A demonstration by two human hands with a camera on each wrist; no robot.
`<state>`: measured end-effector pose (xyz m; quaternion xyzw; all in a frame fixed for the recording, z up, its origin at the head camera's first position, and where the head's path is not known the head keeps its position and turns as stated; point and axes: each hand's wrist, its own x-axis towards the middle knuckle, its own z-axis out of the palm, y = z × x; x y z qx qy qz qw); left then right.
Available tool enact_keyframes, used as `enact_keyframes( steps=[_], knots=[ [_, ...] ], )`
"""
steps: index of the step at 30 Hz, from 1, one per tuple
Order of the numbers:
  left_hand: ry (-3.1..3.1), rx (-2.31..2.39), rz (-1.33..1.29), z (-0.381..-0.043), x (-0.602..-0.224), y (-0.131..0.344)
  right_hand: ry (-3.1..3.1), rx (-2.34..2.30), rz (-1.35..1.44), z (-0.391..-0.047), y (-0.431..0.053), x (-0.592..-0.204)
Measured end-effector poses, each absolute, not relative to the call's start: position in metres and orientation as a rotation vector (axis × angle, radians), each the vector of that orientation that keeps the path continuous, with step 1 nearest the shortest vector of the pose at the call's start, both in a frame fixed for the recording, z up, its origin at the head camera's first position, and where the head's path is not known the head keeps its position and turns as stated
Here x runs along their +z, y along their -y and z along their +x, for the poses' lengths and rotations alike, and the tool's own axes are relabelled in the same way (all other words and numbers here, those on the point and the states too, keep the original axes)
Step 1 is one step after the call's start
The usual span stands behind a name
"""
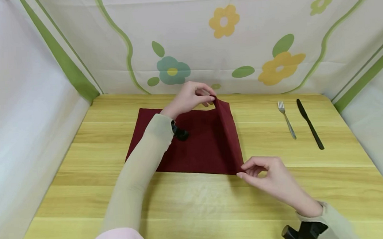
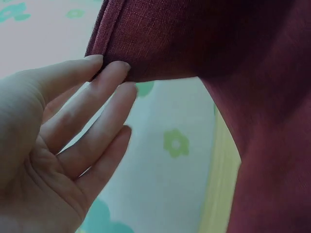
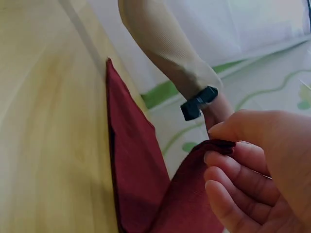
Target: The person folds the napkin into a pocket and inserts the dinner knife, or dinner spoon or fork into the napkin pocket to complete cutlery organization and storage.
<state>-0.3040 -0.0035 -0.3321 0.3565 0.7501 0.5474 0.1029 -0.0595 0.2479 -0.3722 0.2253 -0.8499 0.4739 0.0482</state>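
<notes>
A dark red cloth napkin (image 1: 193,145) lies on the wooden table, its right side lifted into a raised flap. My left hand (image 1: 191,95) pinches the flap's far corner between thumb and fingertips. In the left wrist view, the hemmed corner of the napkin (image 2: 150,39) sits between the left hand's (image 2: 73,116) thumb and index finger, the other fingers spread below. My right hand (image 1: 270,176) holds the near right corner. The right wrist view shows the right hand (image 3: 252,170) pinching the folded edge of the napkin (image 3: 136,165), its other fingers loosely bent.
To the right on the table (image 1: 197,214) lie a silver fork (image 1: 287,120) and a black knife (image 1: 310,124), side by side. A white curtain with printed flowers (image 1: 225,20) stands along the back edge, and white fabric (image 1: 19,108) closes off the left side.
</notes>
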Motion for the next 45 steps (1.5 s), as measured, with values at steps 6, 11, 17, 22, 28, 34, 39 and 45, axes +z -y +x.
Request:
enact_keyframes(
  steps=[6, 11, 17, 22, 28, 34, 39, 45],
  knots=[
    [-2.115, 1.665, 0.860, -0.301, -0.347, 0.025, 2.538, 1.486, 0.808, -0.067, -0.228, -0.384],
    [-2.059, 1.717, 0.701, -0.297, -0.361, 0.039, 2.635, 1.546, 0.832, -0.074, -0.216, -0.394],
    [-2.078, 1.728, 0.584, -0.290, -0.372, 0.048, 2.741, 1.571, 0.812, -0.080, -0.206, -0.401],
    [-2.114, 1.767, 0.504, -0.287, -0.375, 0.051, 2.688, 1.536, 0.828, -0.083, -0.193, -0.402],
    [-2.154, 1.801, 0.390, -0.282, -0.369, 0.054, 2.514, 1.455, 0.806, -0.084, -0.180, -0.401],
    [-2.149, 1.847, 0.306, -0.278, -0.361, 0.056, 2.410, 1.437, 0.886, -0.087, -0.169, -0.398],
    [-2.199, 1.848, 0.293, -0.278, -0.355, 0.060, 2.352, 1.451, 0.939, -0.090, -0.158, -0.396],
    [-2.227, 1.853, 0.257, -0.282, -0.356, 0.067, 2.196, 1.477, 1.025, -0.092, -0.144, -0.396]
  ],
)
